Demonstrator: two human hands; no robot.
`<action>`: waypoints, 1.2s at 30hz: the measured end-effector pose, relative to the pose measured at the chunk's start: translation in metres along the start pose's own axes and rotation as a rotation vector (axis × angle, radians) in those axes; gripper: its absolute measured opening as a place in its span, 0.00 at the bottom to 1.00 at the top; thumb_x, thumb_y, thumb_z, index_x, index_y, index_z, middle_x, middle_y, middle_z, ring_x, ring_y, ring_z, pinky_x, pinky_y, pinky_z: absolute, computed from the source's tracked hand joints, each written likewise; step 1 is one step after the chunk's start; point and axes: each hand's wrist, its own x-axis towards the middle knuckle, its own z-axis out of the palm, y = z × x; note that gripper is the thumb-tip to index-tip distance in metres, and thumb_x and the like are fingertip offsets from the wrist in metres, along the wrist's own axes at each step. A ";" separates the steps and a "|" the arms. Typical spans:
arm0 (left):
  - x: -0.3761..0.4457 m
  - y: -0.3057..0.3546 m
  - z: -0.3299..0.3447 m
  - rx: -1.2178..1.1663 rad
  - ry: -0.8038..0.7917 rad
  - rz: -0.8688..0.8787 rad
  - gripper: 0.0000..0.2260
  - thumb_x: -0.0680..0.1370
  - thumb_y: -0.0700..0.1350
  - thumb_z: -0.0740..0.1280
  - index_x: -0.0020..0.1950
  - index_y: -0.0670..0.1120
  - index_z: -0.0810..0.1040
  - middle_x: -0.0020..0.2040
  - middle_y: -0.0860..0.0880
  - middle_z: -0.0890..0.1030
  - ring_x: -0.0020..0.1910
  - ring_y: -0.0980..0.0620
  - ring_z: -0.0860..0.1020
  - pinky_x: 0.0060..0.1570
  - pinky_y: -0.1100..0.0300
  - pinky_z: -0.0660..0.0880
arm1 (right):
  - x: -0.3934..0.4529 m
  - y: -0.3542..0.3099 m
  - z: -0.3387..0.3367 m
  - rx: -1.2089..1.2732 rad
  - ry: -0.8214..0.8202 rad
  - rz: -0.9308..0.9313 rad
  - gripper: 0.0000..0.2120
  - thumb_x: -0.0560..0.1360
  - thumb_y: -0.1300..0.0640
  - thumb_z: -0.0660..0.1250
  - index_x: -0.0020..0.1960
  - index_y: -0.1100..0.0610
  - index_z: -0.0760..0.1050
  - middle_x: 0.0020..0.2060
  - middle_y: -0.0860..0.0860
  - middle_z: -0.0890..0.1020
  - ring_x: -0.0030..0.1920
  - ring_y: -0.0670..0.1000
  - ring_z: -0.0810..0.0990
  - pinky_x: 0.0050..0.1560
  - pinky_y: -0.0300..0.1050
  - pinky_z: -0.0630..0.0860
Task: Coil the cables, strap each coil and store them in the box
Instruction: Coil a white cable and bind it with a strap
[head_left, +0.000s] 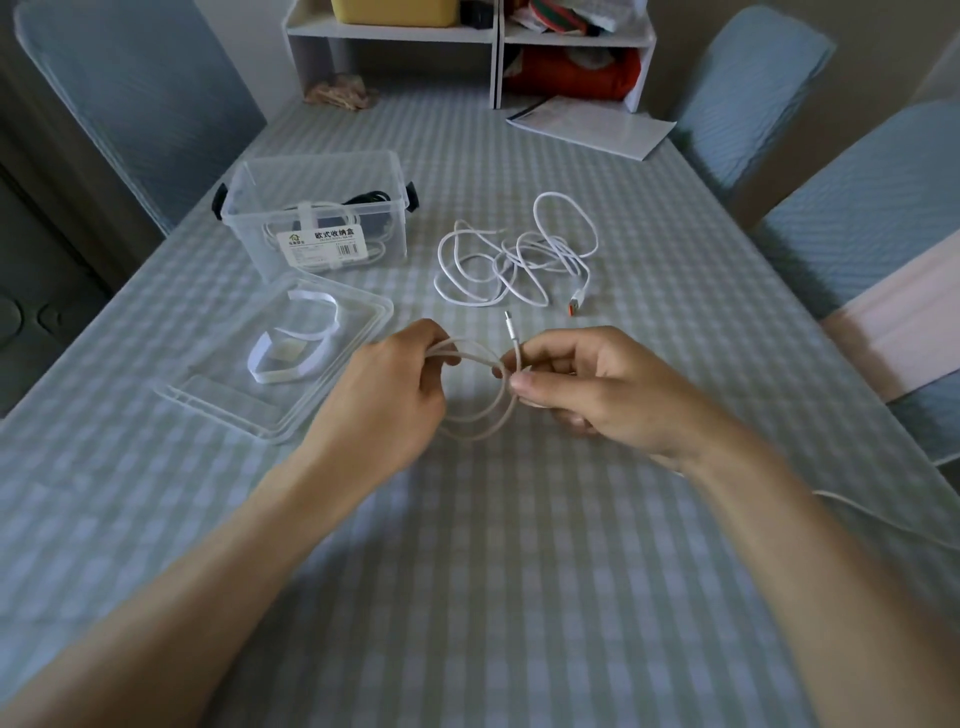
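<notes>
White cable (480, 387) (half coiled) hangs mid-frame above the desk (519, 571), pinched by left hand (392, 392) and right hand (582, 384) fingers; the box (317, 218) sits upper left.

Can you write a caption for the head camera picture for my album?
Both hands, left hand and right hand, coil a white cable over the checked table.
</notes>
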 end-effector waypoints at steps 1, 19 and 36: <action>0.001 -0.001 0.001 -0.017 -0.010 -0.010 0.12 0.79 0.35 0.60 0.52 0.47 0.80 0.41 0.52 0.79 0.41 0.50 0.76 0.35 0.66 0.68 | -0.001 0.000 -0.001 0.002 -0.023 0.040 0.07 0.79 0.60 0.67 0.54 0.58 0.81 0.30 0.43 0.77 0.27 0.42 0.67 0.28 0.34 0.62; 0.000 0.003 0.004 -0.165 -0.028 0.010 0.15 0.77 0.32 0.57 0.50 0.47 0.80 0.42 0.57 0.80 0.44 0.54 0.78 0.43 0.62 0.72 | -0.001 -0.002 -0.006 0.375 -0.029 0.136 0.08 0.75 0.70 0.66 0.40 0.61 0.78 0.36 0.55 0.84 0.36 0.51 0.84 0.38 0.42 0.81; -0.003 0.010 0.007 -0.079 -0.103 -0.012 0.15 0.77 0.33 0.57 0.45 0.52 0.77 0.39 0.58 0.78 0.38 0.57 0.75 0.33 0.73 0.66 | -0.003 -0.009 -0.006 -0.470 -0.047 0.177 0.08 0.71 0.61 0.75 0.44 0.49 0.84 0.36 0.42 0.85 0.40 0.43 0.83 0.50 0.48 0.81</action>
